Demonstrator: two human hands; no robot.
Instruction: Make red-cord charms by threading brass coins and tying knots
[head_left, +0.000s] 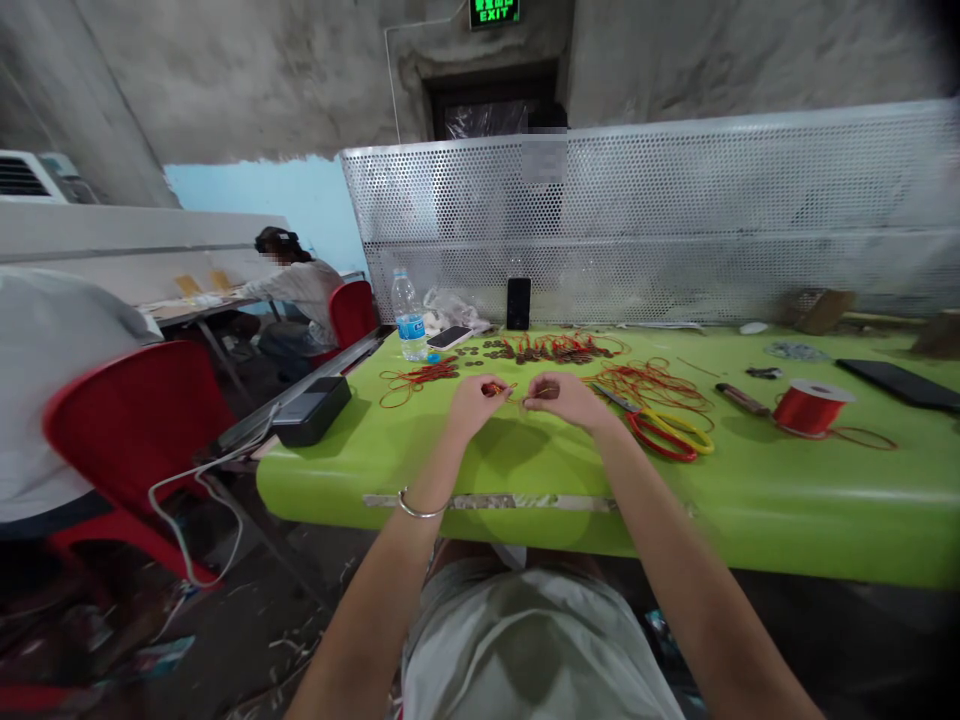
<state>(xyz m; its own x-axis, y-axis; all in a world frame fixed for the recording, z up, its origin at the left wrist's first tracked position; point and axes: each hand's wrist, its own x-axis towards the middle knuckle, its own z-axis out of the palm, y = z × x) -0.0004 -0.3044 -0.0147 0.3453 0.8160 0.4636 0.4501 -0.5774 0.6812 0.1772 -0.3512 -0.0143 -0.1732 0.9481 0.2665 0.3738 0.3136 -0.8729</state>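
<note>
My left hand (474,406) is closed in a pinch on a thin red cord (496,389), just above the green tabletop. Facing it a short gap away, my right hand (568,398) also has its fingertips pressed together; whatever lies between them is too small to make out. Beyond both hands lies a row of dark coin-like discs (529,352) with red cords tied to some. A bundle of red cords (431,372) rests to the left, and a loose tangle of red cord (652,382) to the right. Scissors (667,436) with red and yellow handles lie beside my right wrist.
Right of the scissors are a wooden-handled tool (742,399), a red cord spool (811,410) and a dark flat device (900,383). A water bottle (409,318), an upright phone (518,304) and a black box (312,411) stand left and back. Two people sit at left.
</note>
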